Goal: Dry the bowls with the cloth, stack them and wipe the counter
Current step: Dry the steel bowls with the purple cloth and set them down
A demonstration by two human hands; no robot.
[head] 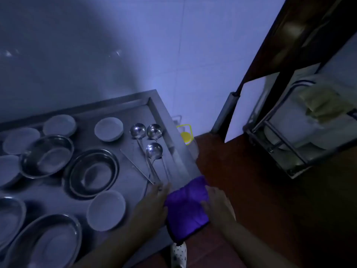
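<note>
Scene: dim, bluish light; steel counter (166, 120) with raised rim, tiled wall behind, reddish floor to the right.
Cloth: purple cloth (186, 205), folded to a rough square, hanging over the counter's near right corner, part on steel, part past the edge.
Left hand: left hand (154, 202) at the cloth's left edge, fingers stretched forward and flat on the counter, thumb side touching the fabric; real grip on the cloth impossible to tell.
Right hand: right hand (217, 202) at the cloth's right edge, fingers lying along the fabric; pinching or only resting, cannot tell.
Hands relative: apart, one on each side of the cloth.
White bowls: white bowl (106, 209) just left of the left hand; another white bowl (108, 129) near the far rim; more white ones at far left, single, not stacked.
Steel bowls: steel bowl (94, 172) mid-counter; second steel bowl (47, 155) to its left; two larger ones at lower left, partly cut off by the frame.
Ladles: three ladles (154, 150) lying between the bowls and the right rim, cups toward the wall, handles toward the hands.
Floor: yellow-capped bottle (185, 136) beside the counter's right side; spotted shoe (178, 255) under the cloth.
Right side: metal rack (286, 144) holding pale dishes, blurred.
</note>
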